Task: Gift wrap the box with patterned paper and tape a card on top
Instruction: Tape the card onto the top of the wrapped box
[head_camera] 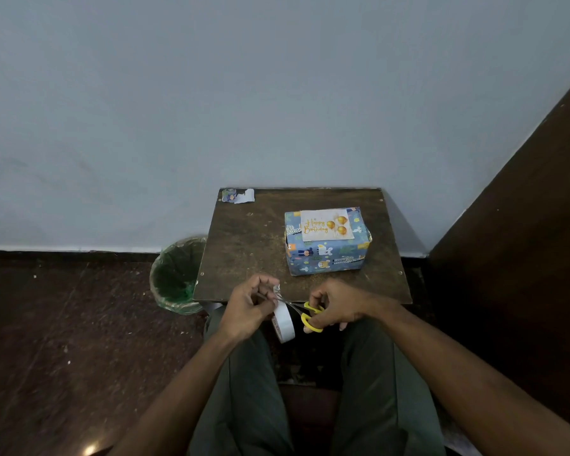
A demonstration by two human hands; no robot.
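A box (326, 258) wrapped in blue animal-patterned paper stands on the small brown table (244, 245), right of its middle. A white "Happy Birthday" card (326, 224) with gold balloons lies flat on the box's top. In front of the table's near edge, my left hand (244, 311) holds a white tape roll (283, 319) and pinches a pulled strip of tape above it. My right hand (338, 306) grips yellow-handled scissors (310, 315), whose blades point left to the tape strip by my left fingers.
A scrap of patterned paper (238, 195) lies at the table's far left corner. A bin with a green liner (175, 278) stands on the dark floor left of the table. A pale wall rises behind; a dark panel (524, 225) stands at the right.
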